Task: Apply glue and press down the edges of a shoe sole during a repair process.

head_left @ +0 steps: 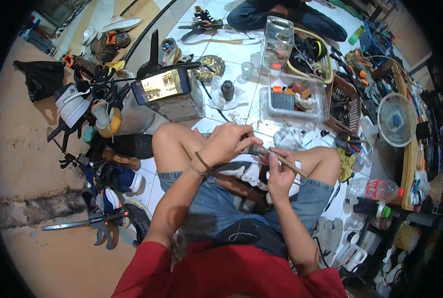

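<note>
Head view: the right hand (280, 180) grasps a slender brown stick-like tool (292, 166); the left hand (230, 142), fingers bent, is near its tip, its grip indeterminable. A black-and-white sneaker (250, 174) lies between the bent legs (173, 144), beneath both hands.

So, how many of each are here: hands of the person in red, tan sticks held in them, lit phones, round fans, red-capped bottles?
Hands: 2, left hand and right hand
Tan stick: 1
Lit phone: 1
Round fan: 1
Red-capped bottle: 1
Total: 6
</note>
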{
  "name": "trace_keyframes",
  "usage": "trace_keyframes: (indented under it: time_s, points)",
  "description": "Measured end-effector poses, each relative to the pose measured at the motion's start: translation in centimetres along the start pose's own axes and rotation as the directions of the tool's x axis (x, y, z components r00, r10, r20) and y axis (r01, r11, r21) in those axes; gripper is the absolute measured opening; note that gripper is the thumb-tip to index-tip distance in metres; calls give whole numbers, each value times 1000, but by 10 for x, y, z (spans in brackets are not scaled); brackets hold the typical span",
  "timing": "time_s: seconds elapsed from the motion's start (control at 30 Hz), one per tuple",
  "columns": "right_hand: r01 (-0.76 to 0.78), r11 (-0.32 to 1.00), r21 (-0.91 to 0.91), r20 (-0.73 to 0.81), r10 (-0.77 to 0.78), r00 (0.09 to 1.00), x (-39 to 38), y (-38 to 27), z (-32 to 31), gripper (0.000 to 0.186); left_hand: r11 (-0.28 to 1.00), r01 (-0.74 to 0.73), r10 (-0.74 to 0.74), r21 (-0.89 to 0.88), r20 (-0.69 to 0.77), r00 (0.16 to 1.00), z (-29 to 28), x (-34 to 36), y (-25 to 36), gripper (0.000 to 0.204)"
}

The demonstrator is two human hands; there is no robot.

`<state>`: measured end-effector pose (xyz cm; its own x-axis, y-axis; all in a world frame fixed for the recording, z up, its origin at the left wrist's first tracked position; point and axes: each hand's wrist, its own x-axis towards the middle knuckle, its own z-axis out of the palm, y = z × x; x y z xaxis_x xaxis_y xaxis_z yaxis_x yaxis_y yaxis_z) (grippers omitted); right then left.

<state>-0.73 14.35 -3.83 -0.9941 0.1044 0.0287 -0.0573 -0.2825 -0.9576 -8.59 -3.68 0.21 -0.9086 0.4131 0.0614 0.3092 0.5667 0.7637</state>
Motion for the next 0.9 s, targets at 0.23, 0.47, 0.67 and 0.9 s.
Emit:
trace_keyframes:
  time_s: [0.23, 0.47, 0.67, 0.9]
  points:
    - [-135, 987, -90, -40, 132, 990, 10, -4, -15, 14, 913, 203, -246, -354, -79, 966, -19, -12, -55, 29]
    - [135, 875, -466, 66, -117, 991, 188, -16, 8, 15, 883, 164, -4, -439, 343, 939, 8, -22, -58, 28]
    - [411, 542, -733, 405, -138, 904, 333, 48, 29, 23, 868, 258, -87, -425, 381, 921, 12, -12, -63, 29]
    - [506, 279, -816, 536, 38, 844, 373, 102, 38, 28, 812, 381, -133, -443, 495, 859, -11, 8, -73, 22]
